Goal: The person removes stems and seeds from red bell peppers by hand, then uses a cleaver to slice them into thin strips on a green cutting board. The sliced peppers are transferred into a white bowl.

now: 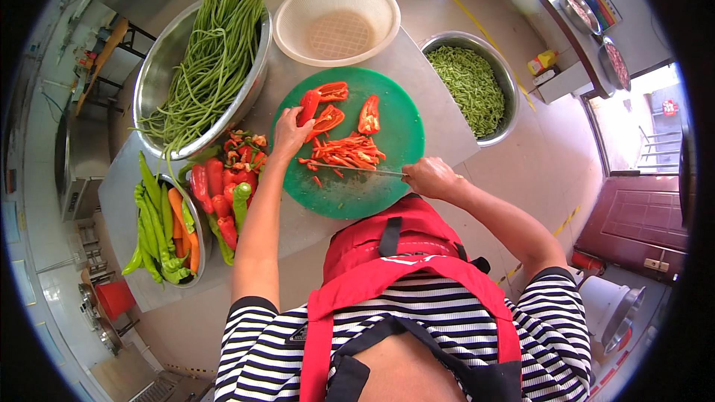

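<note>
On a round green cutting board (pixel 399 100) lies a heap of sliced red pepper strips (pixel 349 151). My right hand (pixel 433 177) grips a kitchen knife (pixel 363 168) by its handle, the blade lying along the near side of the heap. At the board's left edge, my left hand (pixel 291 133) has its fingers on a red pepper piece (pixel 309 107). Beside it are opened red pepper halves (pixel 328 118), hollow side up. Another red pepper piece (pixel 368 115) lies apart, beyond the strips.
Left of the board, whole red peppers (pixel 215 176) lie on the metal table (pixel 301 231) near a bowl of green peppers (pixel 153 229) and carrots (pixel 190 234). A steel basin (pixel 162 81) holds long beans (pixel 218 61). Behind stands a white plastic colander (pixel 338 22); to the right, a basin of chopped beans (pixel 466 86).
</note>
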The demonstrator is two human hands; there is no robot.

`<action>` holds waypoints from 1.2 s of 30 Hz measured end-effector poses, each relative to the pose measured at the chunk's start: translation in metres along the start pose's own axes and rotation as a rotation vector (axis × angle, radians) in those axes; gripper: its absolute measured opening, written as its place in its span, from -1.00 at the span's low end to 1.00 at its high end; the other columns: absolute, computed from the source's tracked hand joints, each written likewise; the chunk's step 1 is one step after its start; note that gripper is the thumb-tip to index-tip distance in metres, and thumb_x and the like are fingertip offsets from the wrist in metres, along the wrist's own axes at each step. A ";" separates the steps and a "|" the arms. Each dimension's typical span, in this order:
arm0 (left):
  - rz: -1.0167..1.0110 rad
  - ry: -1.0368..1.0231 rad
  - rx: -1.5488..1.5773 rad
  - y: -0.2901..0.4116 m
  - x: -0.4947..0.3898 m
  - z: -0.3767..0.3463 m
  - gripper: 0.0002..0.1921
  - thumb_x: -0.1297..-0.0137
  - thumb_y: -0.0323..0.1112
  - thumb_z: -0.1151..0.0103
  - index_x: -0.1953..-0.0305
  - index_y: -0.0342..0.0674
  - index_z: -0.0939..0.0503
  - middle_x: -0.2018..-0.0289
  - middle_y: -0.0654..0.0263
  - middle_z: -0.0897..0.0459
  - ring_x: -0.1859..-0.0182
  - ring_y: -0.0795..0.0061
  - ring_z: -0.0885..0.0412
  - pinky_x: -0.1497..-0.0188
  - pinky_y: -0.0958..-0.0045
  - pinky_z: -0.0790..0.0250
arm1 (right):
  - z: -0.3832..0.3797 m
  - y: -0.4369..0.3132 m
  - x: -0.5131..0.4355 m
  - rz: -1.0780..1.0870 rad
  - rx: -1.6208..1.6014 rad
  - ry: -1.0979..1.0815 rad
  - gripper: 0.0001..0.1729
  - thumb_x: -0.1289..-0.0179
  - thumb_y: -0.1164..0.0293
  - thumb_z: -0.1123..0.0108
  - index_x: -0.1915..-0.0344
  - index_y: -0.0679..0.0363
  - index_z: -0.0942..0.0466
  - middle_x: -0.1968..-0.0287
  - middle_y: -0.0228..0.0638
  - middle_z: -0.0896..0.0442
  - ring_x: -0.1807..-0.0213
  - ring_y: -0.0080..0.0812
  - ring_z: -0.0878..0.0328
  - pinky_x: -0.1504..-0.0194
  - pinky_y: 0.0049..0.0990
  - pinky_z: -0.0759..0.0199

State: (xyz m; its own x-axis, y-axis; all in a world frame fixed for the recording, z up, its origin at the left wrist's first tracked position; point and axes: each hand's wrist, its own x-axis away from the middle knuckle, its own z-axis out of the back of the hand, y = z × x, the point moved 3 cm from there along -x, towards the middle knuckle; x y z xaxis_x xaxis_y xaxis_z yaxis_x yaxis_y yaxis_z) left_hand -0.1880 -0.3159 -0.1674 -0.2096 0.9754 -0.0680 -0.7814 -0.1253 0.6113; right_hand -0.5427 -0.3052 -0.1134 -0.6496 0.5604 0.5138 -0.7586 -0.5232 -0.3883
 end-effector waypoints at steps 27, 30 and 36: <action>0.051 0.021 0.146 -0.031 0.027 0.003 -0.47 -0.28 -0.20 -0.30 -0.19 -0.36 -0.44 -0.10 -0.05 -0.48 -0.18 0.03 -0.50 -0.24 0.17 -0.38 | -0.029 -0.047 -0.029 0.177 -0.032 -0.121 -0.68 -0.37 0.13 -0.17 0.15 0.14 -0.66 0.30 0.01 -0.71 0.20 0.13 -0.69 0.12 0.02 -0.57; 0.169 0.126 0.399 -0.036 0.057 0.033 -0.50 -0.34 -0.16 -0.29 -0.18 -0.36 -0.48 -0.02 0.07 -0.54 -0.11 0.21 -0.54 -0.20 0.25 -0.38 | -0.023 -0.038 -0.042 0.121 -0.062 -0.145 -0.66 -0.33 0.14 -0.21 0.11 0.14 -0.68 0.20 -0.01 -0.73 0.10 0.08 -0.69 0.04 -0.03 -0.57; 0.348 0.099 0.659 -0.003 0.122 0.049 -0.45 -0.36 -0.09 -0.34 -0.23 -0.31 -0.51 -0.01 0.28 -0.59 -0.02 0.47 -0.54 -0.14 0.38 -0.38 | -0.006 0.019 -0.062 -0.058 -0.141 -0.009 -0.61 -0.26 0.11 -0.30 0.07 0.13 -0.70 0.17 0.01 -0.73 0.06 0.07 -0.68 0.02 -0.03 -0.55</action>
State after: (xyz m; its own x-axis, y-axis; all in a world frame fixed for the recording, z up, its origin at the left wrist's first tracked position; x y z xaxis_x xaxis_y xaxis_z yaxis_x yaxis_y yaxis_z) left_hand -0.1826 -0.1873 -0.1388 -0.4562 0.8747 0.1638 -0.1530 -0.2584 0.9538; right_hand -0.5170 -0.3456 -0.1574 -0.6047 0.5810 0.5447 -0.7947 -0.3944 -0.4615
